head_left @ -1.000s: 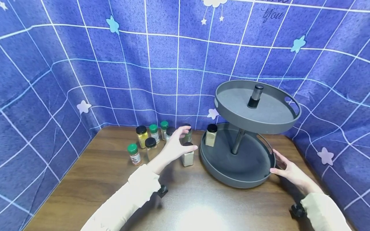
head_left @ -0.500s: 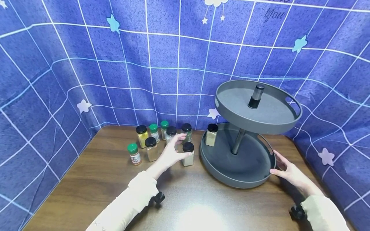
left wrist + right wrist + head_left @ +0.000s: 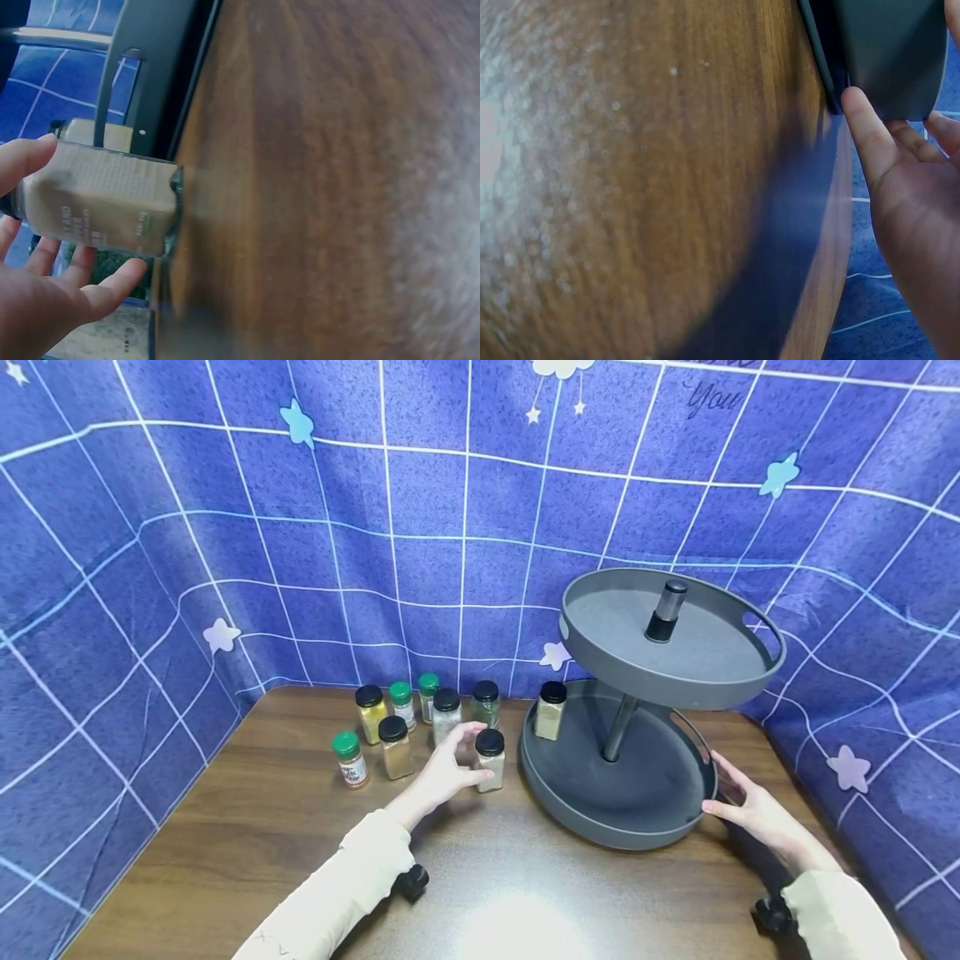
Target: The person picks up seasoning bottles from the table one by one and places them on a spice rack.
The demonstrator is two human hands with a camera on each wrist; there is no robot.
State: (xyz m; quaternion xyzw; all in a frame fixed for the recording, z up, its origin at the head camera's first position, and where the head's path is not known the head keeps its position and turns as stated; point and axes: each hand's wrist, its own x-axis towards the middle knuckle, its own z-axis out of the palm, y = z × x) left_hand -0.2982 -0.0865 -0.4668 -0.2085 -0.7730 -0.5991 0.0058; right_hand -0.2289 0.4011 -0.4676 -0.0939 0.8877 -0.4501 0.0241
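Black-capped beige jar (image 3: 492, 762), upright on the table (image 3: 300, 835) beside the lower tray (image 3: 652, 797); your left hand (image 3: 441, 777), now lowered to it, spreads thumb and fingers around it, contact unclear, apparently grip-ready; your right hand (image 3: 759, 812) grips the tray's edge.

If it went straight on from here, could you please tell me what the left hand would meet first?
Probably the black-lidded beige jar just ahead of the left hand; whether they touch is unclear.
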